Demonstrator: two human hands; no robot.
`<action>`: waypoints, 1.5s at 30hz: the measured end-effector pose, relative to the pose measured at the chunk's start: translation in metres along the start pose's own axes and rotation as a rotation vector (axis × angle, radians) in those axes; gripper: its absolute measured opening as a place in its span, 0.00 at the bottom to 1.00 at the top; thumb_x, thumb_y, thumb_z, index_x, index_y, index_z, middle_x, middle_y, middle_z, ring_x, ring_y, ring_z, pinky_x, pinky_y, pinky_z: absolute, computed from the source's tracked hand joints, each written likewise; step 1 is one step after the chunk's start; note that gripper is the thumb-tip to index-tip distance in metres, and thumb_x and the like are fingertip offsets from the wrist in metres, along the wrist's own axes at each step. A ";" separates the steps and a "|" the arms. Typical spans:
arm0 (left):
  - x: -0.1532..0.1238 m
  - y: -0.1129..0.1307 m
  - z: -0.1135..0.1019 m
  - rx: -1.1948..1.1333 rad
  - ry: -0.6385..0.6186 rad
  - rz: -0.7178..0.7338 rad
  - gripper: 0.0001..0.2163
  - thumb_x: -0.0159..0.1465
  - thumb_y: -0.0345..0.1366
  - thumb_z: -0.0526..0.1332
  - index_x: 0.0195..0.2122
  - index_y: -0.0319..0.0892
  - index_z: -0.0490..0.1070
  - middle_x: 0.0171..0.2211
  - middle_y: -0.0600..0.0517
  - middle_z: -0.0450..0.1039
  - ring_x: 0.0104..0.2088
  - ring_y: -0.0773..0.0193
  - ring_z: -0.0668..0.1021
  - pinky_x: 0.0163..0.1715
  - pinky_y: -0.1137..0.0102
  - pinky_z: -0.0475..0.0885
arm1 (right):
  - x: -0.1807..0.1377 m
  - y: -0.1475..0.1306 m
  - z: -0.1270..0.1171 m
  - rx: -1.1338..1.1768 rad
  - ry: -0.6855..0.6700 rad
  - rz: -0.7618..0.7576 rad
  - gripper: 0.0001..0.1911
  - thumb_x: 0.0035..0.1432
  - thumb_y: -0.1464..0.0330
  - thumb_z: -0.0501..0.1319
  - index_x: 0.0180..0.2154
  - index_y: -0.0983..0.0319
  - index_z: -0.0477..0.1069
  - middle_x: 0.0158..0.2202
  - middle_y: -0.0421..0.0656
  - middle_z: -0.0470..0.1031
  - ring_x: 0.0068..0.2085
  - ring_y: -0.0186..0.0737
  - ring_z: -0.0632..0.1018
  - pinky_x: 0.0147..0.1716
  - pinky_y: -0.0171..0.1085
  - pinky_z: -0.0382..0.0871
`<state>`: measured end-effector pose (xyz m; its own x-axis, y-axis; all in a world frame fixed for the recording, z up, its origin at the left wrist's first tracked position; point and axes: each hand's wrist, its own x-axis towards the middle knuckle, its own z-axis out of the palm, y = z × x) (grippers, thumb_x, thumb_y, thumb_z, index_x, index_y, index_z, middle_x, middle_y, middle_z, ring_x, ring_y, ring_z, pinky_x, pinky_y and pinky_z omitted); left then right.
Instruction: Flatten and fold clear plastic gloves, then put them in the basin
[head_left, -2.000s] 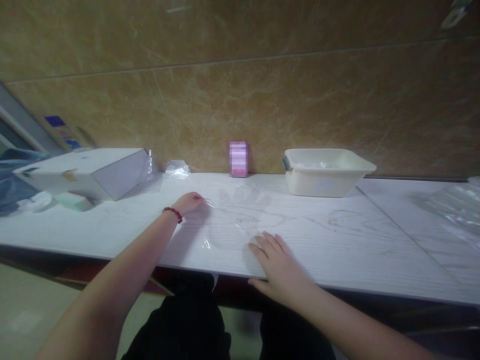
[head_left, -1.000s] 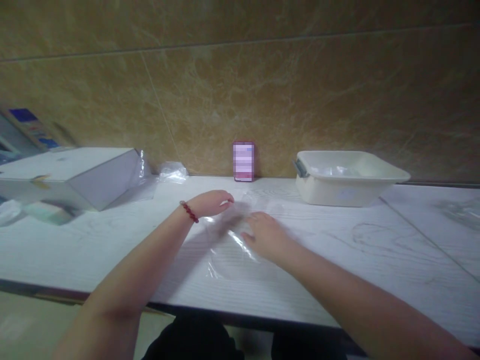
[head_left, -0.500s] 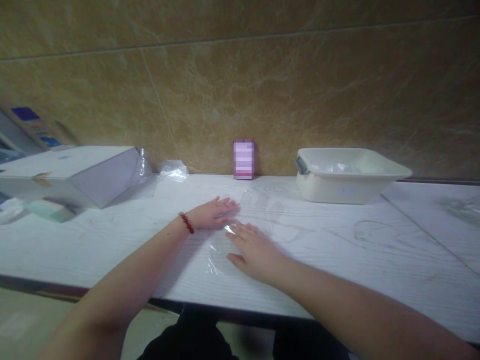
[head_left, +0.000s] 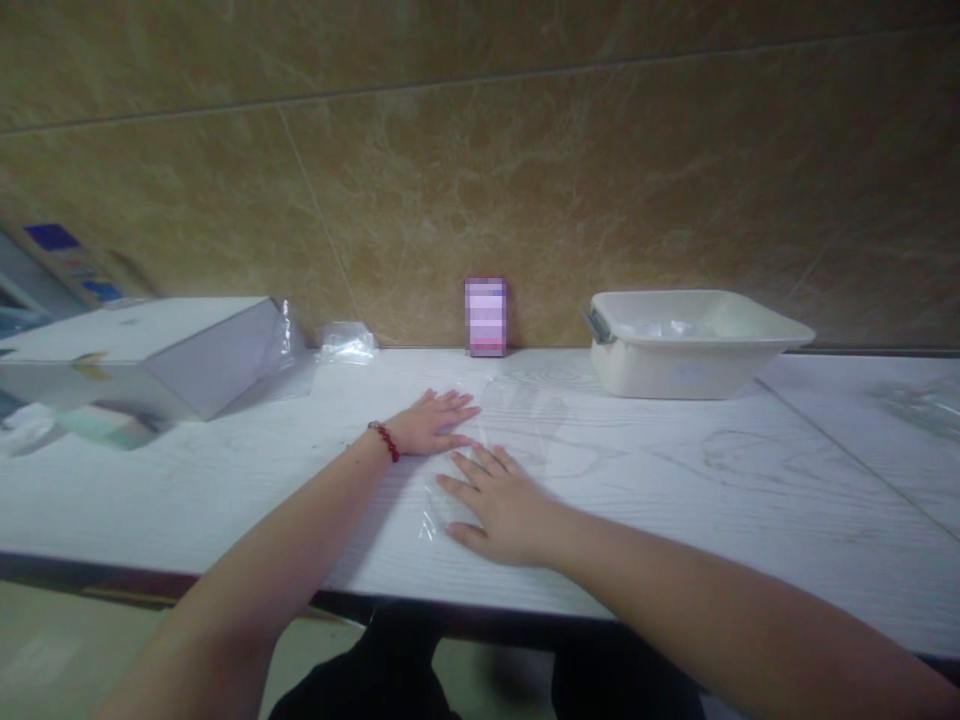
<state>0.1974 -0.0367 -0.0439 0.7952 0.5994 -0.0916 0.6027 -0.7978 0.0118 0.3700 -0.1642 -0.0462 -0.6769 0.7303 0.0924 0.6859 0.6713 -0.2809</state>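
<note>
A clear film (head_left: 525, 415), glove-shaped as far as the blur lets me judge, lies flat on the table (head_left: 712, 500) just in front of the pink box (head_left: 485, 316). The left hand (head_left: 435, 422) rests palm-down on the film's edge, fingers stretched out, gripping nothing. The right hand (head_left: 499, 500), farther from the box, presses it flat too, fingers spread. A tub (head_left: 690, 350) stands right of the box, a carton (head_left: 150, 350) well to its left

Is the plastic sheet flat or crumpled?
Flat: the plastic sheet lies spread on the table, left hand and right hand palm-down on it.
</note>
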 end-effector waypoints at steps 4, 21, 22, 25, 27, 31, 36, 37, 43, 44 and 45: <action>0.001 -0.003 -0.003 0.000 -0.013 -0.005 0.28 0.56 0.53 0.44 0.56 0.51 0.41 0.58 0.49 0.38 0.56 0.52 0.45 0.49 0.51 0.39 | 0.000 0.000 0.000 0.010 -0.026 0.002 0.32 0.52 0.50 0.39 0.55 0.58 0.46 0.58 0.47 0.42 0.57 0.49 0.42 0.51 0.51 0.30; 0.004 -0.012 -0.006 0.038 0.090 -0.123 0.25 0.58 0.51 0.39 0.56 0.50 0.44 0.58 0.50 0.40 0.57 0.53 0.41 0.48 0.49 0.34 | 0.001 -0.002 -0.004 0.017 -0.078 0.028 0.33 0.51 0.49 0.40 0.56 0.57 0.44 0.59 0.45 0.40 0.57 0.50 0.39 0.51 0.51 0.28; 0.005 -0.010 -0.007 0.057 0.104 -0.098 0.25 0.58 0.51 0.39 0.56 0.50 0.44 0.58 0.51 0.40 0.57 0.53 0.40 0.48 0.50 0.33 | 0.001 -0.002 -0.004 0.018 -0.080 0.029 0.33 0.51 0.49 0.40 0.56 0.57 0.44 0.59 0.45 0.40 0.57 0.50 0.38 0.51 0.51 0.28; 0.013 0.000 -0.015 0.079 0.082 0.026 0.26 0.58 0.52 0.41 0.56 0.50 0.42 0.58 0.52 0.40 0.57 0.53 0.40 0.49 0.50 0.32 | 0.000 -0.002 -0.004 0.021 -0.095 0.025 0.33 0.51 0.49 0.39 0.56 0.57 0.44 0.59 0.46 0.40 0.57 0.50 0.40 0.51 0.51 0.28; 0.023 0.004 -0.020 0.075 0.041 0.087 0.27 0.57 0.52 0.41 0.56 0.49 0.40 0.58 0.52 0.40 0.57 0.53 0.40 0.49 0.50 0.31 | -0.001 -0.003 -0.006 0.023 -0.103 0.024 0.33 0.52 0.50 0.39 0.56 0.57 0.44 0.59 0.46 0.40 0.57 0.50 0.40 0.51 0.52 0.28; 0.046 0.000 -0.023 0.063 -0.039 0.069 0.28 0.56 0.53 0.41 0.56 0.48 0.43 0.58 0.50 0.42 0.56 0.52 0.42 0.48 0.50 0.32 | -0.002 -0.005 -0.009 0.026 -0.108 0.031 0.32 0.51 0.50 0.40 0.56 0.57 0.44 0.59 0.45 0.40 0.57 0.50 0.39 0.51 0.53 0.29; 0.061 -0.014 -0.016 -0.010 -0.024 -0.056 0.26 0.58 0.52 0.38 0.55 0.49 0.46 0.57 0.51 0.44 0.56 0.54 0.44 0.49 0.50 0.35 | -0.002 -0.004 -0.008 0.012 -0.085 0.025 0.32 0.51 0.50 0.40 0.56 0.57 0.44 0.59 0.46 0.40 0.57 0.50 0.39 0.51 0.53 0.30; 0.062 -0.016 -0.014 -0.036 -0.007 -0.085 0.25 0.58 0.51 0.37 0.55 0.50 0.47 0.57 0.52 0.44 0.56 0.54 0.45 0.49 0.50 0.35 | -0.003 -0.003 -0.007 0.013 -0.076 0.021 0.32 0.51 0.50 0.40 0.56 0.57 0.44 0.58 0.46 0.41 0.57 0.50 0.40 0.51 0.53 0.31; 0.045 -0.033 -0.018 -0.137 0.178 -0.306 0.25 0.59 0.48 0.37 0.52 0.41 0.55 0.52 0.49 0.57 0.53 0.61 0.57 0.51 0.65 0.49 | -0.003 -0.003 -0.006 0.019 -0.055 0.012 0.32 0.51 0.50 0.40 0.55 0.57 0.45 0.58 0.46 0.41 0.57 0.50 0.41 0.51 0.52 0.32; 0.039 -0.037 -0.021 -0.141 0.220 -0.358 0.25 0.59 0.47 0.39 0.51 0.39 0.57 0.50 0.47 0.60 0.51 0.62 0.61 0.49 0.68 0.53 | -0.003 -0.003 -0.007 0.019 -0.061 0.013 0.33 0.51 0.50 0.41 0.55 0.57 0.45 0.58 0.46 0.41 0.57 0.50 0.41 0.51 0.52 0.32; 0.033 -0.041 -0.023 -0.144 0.241 -0.419 0.24 0.58 0.46 0.40 0.49 0.38 0.60 0.48 0.46 0.63 0.48 0.62 0.65 0.47 0.70 0.56 | -0.003 -0.003 -0.007 0.020 -0.069 0.016 0.33 0.51 0.50 0.41 0.55 0.57 0.45 0.58 0.45 0.41 0.57 0.49 0.41 0.51 0.52 0.32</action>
<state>0.2000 0.0172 -0.0243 0.4656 0.8776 0.1141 0.8629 -0.4788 0.1620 0.3719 -0.1671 -0.0389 -0.6834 0.7297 0.0223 0.6914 0.6568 -0.3008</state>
